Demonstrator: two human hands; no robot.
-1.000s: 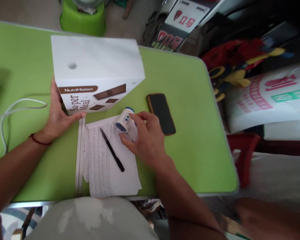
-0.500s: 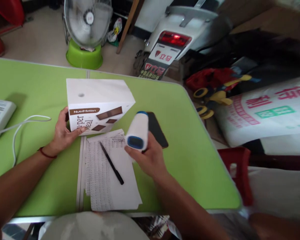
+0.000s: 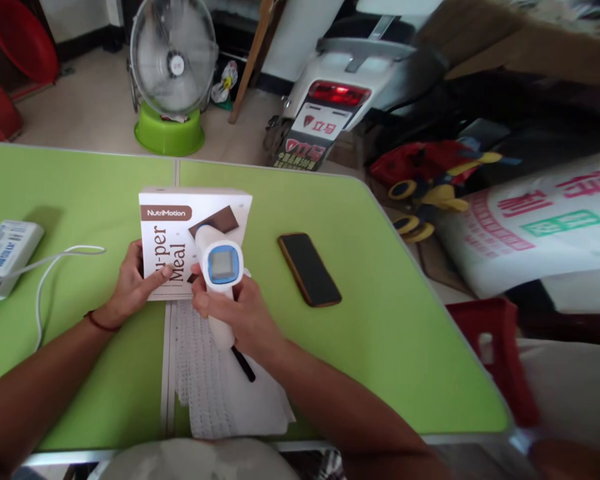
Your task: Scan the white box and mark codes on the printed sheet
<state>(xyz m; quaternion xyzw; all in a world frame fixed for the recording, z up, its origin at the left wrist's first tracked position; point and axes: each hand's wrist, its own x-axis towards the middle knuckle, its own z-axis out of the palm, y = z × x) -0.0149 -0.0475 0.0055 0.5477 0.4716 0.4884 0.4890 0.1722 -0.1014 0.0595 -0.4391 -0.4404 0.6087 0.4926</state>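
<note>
- head view, the hold: the left hand (image 3: 133, 283) pinches the left side of a white rectangular cardboard box with a brown label (image 3: 177, 233), thumb over the front face; the right hand (image 3: 250, 313) wraps the grip of a white plastic gun-shaped device with a blue-rimmed screen (image 3: 223, 265), in front of the box's right half.
- what could go wrong: held at 1 side, the box could swing or tip if the left thumb slips on its smooth face.
- the device's barrel points toward the box, and whether the 2 touch cannot be told; a forward push could knock the box.
- the stack of white printed paper sheets (image 3: 207, 400) lies loose under the device; a low wrist could drag the sheets and roll the slim black pen (image 3: 243, 365) lying on them.
- the thin white cable (image 3: 39, 300) loops down near the left forearm and could snag on a leftward sweep.
- edges: the sheets end just beside the near edge of the green metal-trimmed tabletop (image 3: 390, 347), so a pull toward the body could send them over.
- the far edge lies well beyond the box, leaving room forward.
- open room: the black phone in a brown case (image 3: 310, 269) limits a move rightward; past it, a broad green stretch runs to the slanting right edge, beside a red plastic chair (image 3: 505, 360).
</note>
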